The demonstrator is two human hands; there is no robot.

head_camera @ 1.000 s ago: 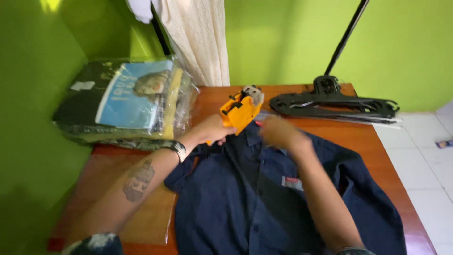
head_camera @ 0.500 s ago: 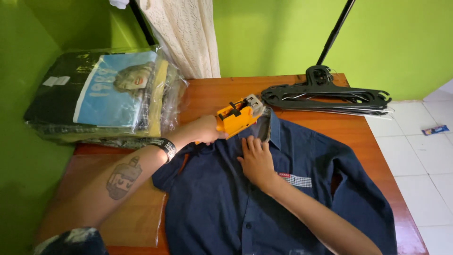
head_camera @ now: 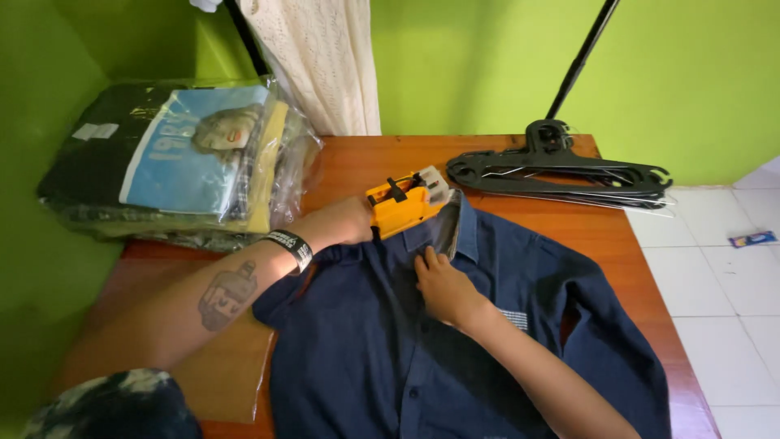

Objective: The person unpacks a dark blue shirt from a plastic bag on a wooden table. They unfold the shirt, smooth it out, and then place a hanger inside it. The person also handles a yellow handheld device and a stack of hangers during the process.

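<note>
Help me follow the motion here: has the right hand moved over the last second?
Yes. The right hand came down from beside the orange tagging gun toward the person and now lies flat on the navy shirt, below the collar.

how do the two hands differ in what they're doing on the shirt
The left hand grips an orange tagging gun at the collar of the navy shirt; the right hand holds nothing. The left hand is closed around the tool; the right hand lies open and flat, pressing the fabric. Both sit near the collar, over the wooden table.
</note>
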